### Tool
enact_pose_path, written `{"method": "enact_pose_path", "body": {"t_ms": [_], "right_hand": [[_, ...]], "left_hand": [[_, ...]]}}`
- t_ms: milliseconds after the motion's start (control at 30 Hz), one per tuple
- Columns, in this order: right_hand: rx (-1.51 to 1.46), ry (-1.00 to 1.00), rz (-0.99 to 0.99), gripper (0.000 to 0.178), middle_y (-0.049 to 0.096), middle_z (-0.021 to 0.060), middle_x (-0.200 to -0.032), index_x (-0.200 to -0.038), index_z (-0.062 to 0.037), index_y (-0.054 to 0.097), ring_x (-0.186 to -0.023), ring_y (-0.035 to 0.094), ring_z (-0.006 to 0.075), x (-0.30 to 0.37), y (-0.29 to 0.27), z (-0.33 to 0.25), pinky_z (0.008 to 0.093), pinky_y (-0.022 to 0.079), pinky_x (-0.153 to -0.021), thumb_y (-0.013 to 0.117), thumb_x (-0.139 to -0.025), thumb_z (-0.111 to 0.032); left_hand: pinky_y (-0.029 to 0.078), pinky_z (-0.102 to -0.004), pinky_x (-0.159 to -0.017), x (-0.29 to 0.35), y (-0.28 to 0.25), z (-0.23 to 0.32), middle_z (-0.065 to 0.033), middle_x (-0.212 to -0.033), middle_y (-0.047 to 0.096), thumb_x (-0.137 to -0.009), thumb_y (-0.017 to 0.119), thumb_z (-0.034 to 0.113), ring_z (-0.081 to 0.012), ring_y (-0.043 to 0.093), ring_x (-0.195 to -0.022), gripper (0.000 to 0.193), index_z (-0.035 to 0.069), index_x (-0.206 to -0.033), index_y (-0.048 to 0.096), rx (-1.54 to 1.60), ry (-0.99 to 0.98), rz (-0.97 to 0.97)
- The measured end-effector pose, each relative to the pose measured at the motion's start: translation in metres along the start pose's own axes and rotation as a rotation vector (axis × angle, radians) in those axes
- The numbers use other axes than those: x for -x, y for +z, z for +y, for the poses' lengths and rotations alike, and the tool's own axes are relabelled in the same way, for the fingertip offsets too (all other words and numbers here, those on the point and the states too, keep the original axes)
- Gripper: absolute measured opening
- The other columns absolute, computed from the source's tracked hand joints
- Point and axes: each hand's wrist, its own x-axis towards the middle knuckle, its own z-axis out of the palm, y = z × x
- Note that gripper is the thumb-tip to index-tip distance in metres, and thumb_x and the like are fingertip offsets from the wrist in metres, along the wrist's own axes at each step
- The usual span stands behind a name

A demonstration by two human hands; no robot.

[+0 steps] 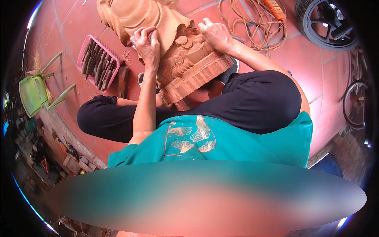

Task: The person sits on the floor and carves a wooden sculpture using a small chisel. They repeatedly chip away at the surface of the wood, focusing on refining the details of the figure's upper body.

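Note:
A large light-brown wood carving (183,59) with draped folds, round coin-like shapes and a ridged base lies tilted between my crossed legs. On its upper left part rests my left hand (147,46), a ring on one finger. Its fingers are bent and closed, and what they may hold is hidden. At the carving's right edge, my right hand (215,34) is closed around a slim carving chisel. The chisel's dark thin shaft (194,27) points left against the wood, and most of the tool is covered by my fingers.
Left of the carving, a pink basket (81,59) holds several carving tools (98,65), with a wooden mallet-like piece (123,81) beside it. A green plastic chair (33,94) stands further left. An orange power strip (275,10), coiled cord (254,47) and a black wheel (323,25) lie right.

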Motion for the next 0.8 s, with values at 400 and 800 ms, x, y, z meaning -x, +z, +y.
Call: {"method": "enact_pose_path", "body": {"t_ms": [400, 800], "right_hand": [[0.015, -0.349, 0.092, 0.017, 0.058, 0.0064, -0.100, -0.094, -0.0085, 0.060, -0.088, 0.066, 0.0253, -0.016, 0.001, 0.022, 0.0372, 0.056, -0.065, 0.061, -0.078, -0.012], [0.057, -0.264, 0.126, 0.021, 0.059, 0.0084, -0.087, -0.095, -0.0067, 0.058, -0.083, 0.064, 0.0262, -0.005, 0.003, 0.029, 0.0362, 0.054, -0.068, 0.063, -0.075, -0.011]], "left_hand": [[0.040, -0.0384, -0.089, -0.001, -0.001, 0.000, -0.0076, -0.101, 0.062, -0.082, 0.070, 0.014, -0.0263, 0.053, -0.099, 0.011, 0.011, -0.092, 0.072, -0.055, 0.033, 0.003], [0.041, -0.0419, -0.090, -0.001, 0.000, -0.001, -0.0081, -0.103, 0.061, -0.081, 0.070, 0.016, -0.0286, 0.053, -0.102, 0.010, 0.013, -0.091, 0.071, -0.006, 0.005, -0.019]]}}
